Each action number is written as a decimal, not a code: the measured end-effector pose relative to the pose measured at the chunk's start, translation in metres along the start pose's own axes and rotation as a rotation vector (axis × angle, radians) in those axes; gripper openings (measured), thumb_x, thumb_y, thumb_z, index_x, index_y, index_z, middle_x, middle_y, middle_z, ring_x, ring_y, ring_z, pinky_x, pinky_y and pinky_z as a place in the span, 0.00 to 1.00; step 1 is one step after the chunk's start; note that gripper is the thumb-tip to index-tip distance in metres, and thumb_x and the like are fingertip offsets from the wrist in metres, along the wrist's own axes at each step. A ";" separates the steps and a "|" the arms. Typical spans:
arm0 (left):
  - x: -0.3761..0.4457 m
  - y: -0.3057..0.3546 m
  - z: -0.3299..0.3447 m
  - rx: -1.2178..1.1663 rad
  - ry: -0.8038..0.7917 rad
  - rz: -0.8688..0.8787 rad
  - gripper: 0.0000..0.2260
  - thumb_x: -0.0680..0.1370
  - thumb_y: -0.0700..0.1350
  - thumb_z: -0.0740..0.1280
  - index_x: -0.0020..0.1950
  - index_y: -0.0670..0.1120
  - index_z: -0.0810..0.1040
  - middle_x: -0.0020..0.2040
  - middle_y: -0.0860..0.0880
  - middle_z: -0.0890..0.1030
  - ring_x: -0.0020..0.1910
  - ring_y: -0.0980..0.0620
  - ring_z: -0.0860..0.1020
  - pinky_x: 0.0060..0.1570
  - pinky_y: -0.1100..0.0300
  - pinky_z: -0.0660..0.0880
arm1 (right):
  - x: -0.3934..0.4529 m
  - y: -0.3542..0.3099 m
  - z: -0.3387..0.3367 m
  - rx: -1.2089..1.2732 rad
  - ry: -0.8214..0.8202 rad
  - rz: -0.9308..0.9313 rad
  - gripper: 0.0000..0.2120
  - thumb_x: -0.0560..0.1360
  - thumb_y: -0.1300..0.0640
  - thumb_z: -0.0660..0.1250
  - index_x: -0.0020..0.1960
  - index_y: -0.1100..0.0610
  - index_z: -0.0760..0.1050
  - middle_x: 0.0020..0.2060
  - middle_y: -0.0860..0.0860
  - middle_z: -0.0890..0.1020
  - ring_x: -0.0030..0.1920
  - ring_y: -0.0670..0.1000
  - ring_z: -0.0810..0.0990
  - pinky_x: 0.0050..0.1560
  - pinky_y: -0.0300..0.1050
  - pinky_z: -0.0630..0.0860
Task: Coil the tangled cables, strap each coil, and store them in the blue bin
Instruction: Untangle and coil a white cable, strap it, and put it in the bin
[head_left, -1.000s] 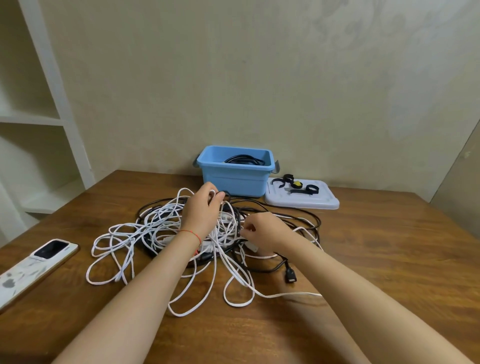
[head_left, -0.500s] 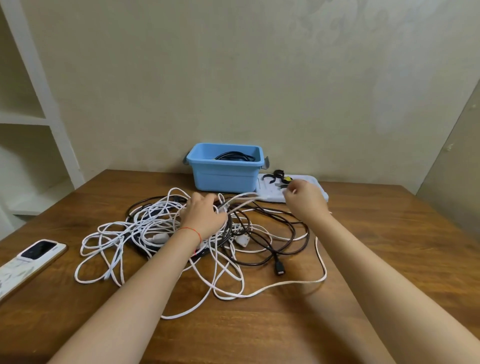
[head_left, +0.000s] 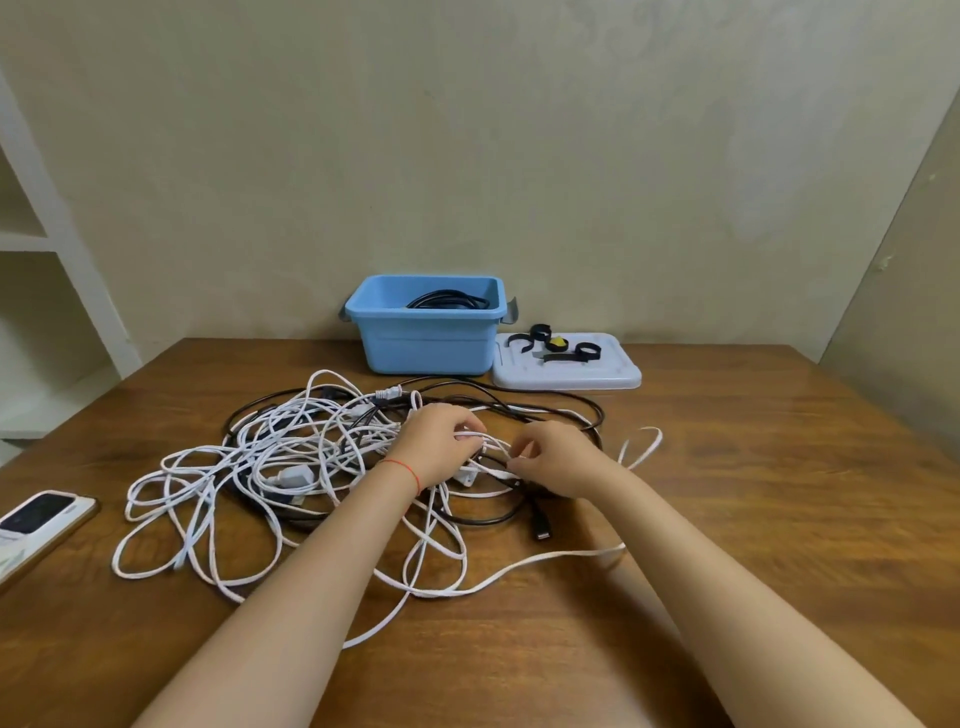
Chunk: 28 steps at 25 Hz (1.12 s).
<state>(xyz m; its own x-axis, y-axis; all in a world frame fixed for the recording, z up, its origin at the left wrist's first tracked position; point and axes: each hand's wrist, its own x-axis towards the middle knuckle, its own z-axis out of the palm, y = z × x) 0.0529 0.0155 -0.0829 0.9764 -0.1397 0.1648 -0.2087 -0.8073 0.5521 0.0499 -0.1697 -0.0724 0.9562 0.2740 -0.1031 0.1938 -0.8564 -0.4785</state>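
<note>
Fingers of the left hand (head_left: 439, 447) curl around white strands while the right hand (head_left: 556, 457) pinches a white cable just beside it, both over the tangled cables (head_left: 291, 457) on the wooden table (head_left: 753, 519); behind sits the blue bin (head_left: 426, 332), a black coil (head_left: 449, 300) inside, straps (head_left: 563, 349) on its lid (head_left: 571, 376) alongside

**What We Wore**

We saw two bare forearms reaching in from the bottom edge, with no sleeves in view on either. Our left hand (head_left: 441, 447) carried one ornament: a thin red string (head_left: 402, 467) tied round the wrist, lying as a fine slanted line across it. Our right hand (head_left: 558, 457) wore nothing: no ring, watch or band showed on it or on its wrist. Neither hand was gloved. The fingernails were too small and blurred for us to describe. Above the forearms, nothing of us appeared.
</note>
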 end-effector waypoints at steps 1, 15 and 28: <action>-0.001 -0.002 0.003 -0.046 0.032 -0.015 0.06 0.78 0.46 0.68 0.51 0.53 0.84 0.49 0.57 0.81 0.54 0.55 0.78 0.55 0.58 0.75 | -0.001 0.003 0.000 0.033 0.039 -0.003 0.10 0.78 0.49 0.68 0.56 0.52 0.80 0.47 0.47 0.81 0.45 0.46 0.79 0.43 0.39 0.75; -0.006 0.009 0.019 0.080 0.225 0.196 0.06 0.78 0.54 0.69 0.52 0.57 0.83 0.52 0.59 0.80 0.58 0.56 0.72 0.59 0.53 0.58 | -0.002 0.027 -0.005 0.356 0.397 -0.145 0.04 0.78 0.57 0.70 0.49 0.49 0.82 0.46 0.45 0.79 0.49 0.43 0.77 0.50 0.35 0.72; -0.018 0.025 0.020 0.285 0.483 0.150 0.09 0.75 0.41 0.71 0.39 0.49 0.72 0.35 0.56 0.76 0.44 0.47 0.75 0.62 0.44 0.65 | -0.004 0.016 0.000 0.435 0.661 -0.058 0.04 0.79 0.60 0.66 0.50 0.55 0.80 0.45 0.47 0.81 0.47 0.45 0.77 0.46 0.32 0.71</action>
<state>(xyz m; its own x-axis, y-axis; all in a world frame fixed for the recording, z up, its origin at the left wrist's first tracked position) 0.0312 -0.0138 -0.0882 0.7871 -0.0410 0.6155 -0.2544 -0.9306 0.2633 0.0491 -0.1845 -0.0799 0.9059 -0.1204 0.4060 0.2743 -0.5636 -0.7792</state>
